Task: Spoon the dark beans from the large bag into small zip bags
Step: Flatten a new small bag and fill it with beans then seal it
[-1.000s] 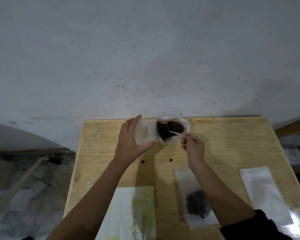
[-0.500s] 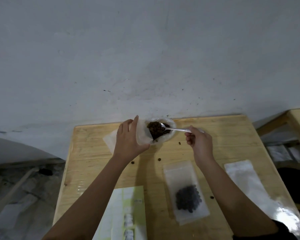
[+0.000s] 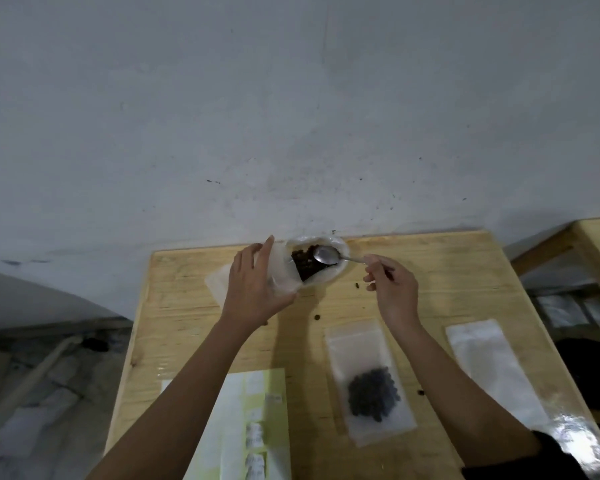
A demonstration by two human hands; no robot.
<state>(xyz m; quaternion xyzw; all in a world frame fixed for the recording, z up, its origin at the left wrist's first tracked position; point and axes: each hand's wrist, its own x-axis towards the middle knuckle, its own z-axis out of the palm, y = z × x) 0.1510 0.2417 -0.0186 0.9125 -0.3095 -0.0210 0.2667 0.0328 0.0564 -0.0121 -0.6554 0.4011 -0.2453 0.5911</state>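
Head view: left hand grip holds the large bag open; right hand pinches the empty spoon, which should dig deep, then rise level

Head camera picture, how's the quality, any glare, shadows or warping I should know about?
Head view: dim, soft lighting; wide-angle warping bends the table edges; glare on the empty bag at lower right; faint arm shadow beside the filled zip bag; the spoon bowl catches a highlight; the label sheet's print is too blurred to read.
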